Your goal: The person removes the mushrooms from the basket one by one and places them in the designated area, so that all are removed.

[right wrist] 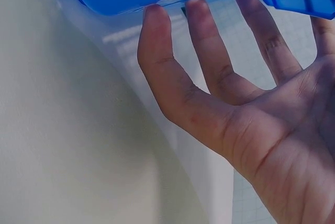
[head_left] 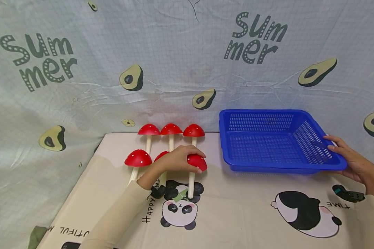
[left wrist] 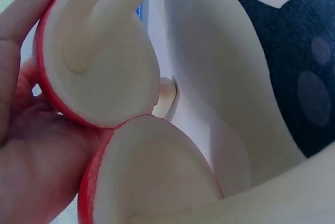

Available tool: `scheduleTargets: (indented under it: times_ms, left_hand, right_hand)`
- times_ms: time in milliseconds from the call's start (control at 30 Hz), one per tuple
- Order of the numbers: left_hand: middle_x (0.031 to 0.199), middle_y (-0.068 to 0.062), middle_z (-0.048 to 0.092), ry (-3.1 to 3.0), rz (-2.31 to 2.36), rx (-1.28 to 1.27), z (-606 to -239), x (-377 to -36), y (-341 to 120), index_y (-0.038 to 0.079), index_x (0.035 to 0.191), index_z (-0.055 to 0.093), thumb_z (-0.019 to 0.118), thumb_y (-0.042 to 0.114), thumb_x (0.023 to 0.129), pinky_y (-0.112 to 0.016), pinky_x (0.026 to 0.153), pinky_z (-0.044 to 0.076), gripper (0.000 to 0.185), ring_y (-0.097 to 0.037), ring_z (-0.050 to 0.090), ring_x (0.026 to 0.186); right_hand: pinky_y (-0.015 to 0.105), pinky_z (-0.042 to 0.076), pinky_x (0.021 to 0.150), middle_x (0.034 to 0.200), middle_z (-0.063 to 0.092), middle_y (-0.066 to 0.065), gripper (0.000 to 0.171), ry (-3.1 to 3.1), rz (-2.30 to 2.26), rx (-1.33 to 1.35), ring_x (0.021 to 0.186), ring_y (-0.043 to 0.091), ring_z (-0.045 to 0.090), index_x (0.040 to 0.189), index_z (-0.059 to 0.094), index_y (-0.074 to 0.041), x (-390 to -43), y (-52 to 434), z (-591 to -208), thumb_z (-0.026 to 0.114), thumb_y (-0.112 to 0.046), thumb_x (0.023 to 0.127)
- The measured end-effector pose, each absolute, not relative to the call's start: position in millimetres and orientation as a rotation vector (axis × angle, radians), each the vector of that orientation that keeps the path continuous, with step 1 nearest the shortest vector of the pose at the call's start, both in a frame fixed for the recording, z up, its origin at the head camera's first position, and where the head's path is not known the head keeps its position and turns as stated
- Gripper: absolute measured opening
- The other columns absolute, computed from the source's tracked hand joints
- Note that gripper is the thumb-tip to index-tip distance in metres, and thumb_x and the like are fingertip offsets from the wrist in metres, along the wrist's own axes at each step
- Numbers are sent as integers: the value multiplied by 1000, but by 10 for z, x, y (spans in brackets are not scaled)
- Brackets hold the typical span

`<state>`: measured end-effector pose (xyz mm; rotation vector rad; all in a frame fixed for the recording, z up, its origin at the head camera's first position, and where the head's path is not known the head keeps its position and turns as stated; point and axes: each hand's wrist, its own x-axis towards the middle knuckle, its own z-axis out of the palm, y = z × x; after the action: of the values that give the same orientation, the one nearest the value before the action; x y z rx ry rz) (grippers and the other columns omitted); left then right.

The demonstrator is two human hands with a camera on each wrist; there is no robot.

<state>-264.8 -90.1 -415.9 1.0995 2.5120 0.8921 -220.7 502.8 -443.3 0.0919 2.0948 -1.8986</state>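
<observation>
Red-capped toy mushrooms with white dots and pale stems stand in two rows of three. My left hand (head_left: 182, 159) grips the cap of the front-right toy mushroom (head_left: 197, 162), thumb at its near edge. The left wrist view shows the pale underside of that cap (left wrist: 120, 82) against the fingers, beside another mushroom's cap (left wrist: 157, 166). The front-middle mushroom (head_left: 160, 155) is partly hidden by the left hand. At the right, my right hand (head_left: 352, 160) holds the right rim of a blue plastic basket (head_left: 299, 166); in the right wrist view its fingertips (right wrist: 201, 17) press the basket's underside.
The back row's mushrooms (head_left: 171, 129) stand near the hanging avocado-print cloth (head_left: 174, 62). The front-left mushroom (head_left: 138, 158) is beside the left forearm. A panda-print cloth (head_left: 237, 214) covers the table. The basket sits at the back right with nothing inside.
</observation>
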Motion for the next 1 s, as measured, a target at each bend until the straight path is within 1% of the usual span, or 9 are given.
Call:
scheduleTargets:
  times_ms: [233,433,500,533,633,700,800,867,1000]
  left_hand:
    - [121,1,68,2535,802,1114,-4158,-2660,-872,11,125,70,86,24,82,-28,91,55,47,-17,61,113]
    - [133,-4,61,2594,694,1071,-4101,-2630,-853,13,132,66,84,30,83,-34,93,56,55,-23,55,123]
    - [134,-5,59,2620,647,1035,-4073,-2614,-861,14,133,65,83,33,83,-36,92,57,57,-24,54,124]
    - [134,-6,59,2628,631,1019,-4060,-2609,-866,14,133,65,83,34,83,-36,92,57,57,-24,55,123]
    - [130,-5,61,2645,605,995,-4037,-2601,-879,14,133,65,83,34,83,-36,89,58,57,-23,57,119]
    - [127,-4,62,2642,614,1001,-4037,-2603,-884,15,132,65,84,33,83,-34,88,58,55,-21,58,117]
    - [125,-2,63,2619,648,1026,-4049,-2612,-889,16,129,65,84,28,82,-32,86,58,53,-19,58,116]
    - [124,-1,63,2602,671,1034,-4057,-2614,-894,17,128,64,85,24,81,-31,85,58,52,-19,58,116]
    - [126,-1,61,2591,678,1033,-4056,-2616,-899,17,129,62,85,23,82,-31,86,58,53,-19,56,118]
  right_hand:
    - [47,62,73,124,31,-13,43,2073,-1929,89,90,6,65,142,26,-60,-2214,5031,-4438,37,-33,110]
    - [48,62,74,125,30,-13,44,2081,-1916,90,91,6,64,143,24,-60,-2222,5039,-4448,37,-34,110]
    - [47,62,73,129,29,-11,44,2098,-1905,93,90,6,64,143,25,-61,-2222,5045,-4453,37,-34,110]
    - [47,62,73,134,27,-8,44,2109,-1896,92,90,5,64,143,25,-61,-2224,5046,-4455,36,-34,110]
    - [46,62,73,149,16,2,44,2144,-1869,96,90,2,62,144,26,-62,-2225,5049,-4460,36,-35,110]
    - [46,62,73,149,16,2,44,2146,-1868,99,90,2,62,144,26,-62,-2228,5048,-4461,36,-35,110]
    - [47,62,73,144,21,-3,44,2136,-1876,101,90,3,62,144,27,-61,-2232,5042,-4464,37,-35,110]
    - [47,62,73,144,20,-2,44,2132,-1879,103,90,3,62,144,27,-61,-2234,5039,-4464,37,-35,110]
    - [47,62,73,156,2,10,45,2149,-1864,109,89,1,62,144,26,-62,-2231,5040,-4465,37,-35,110]
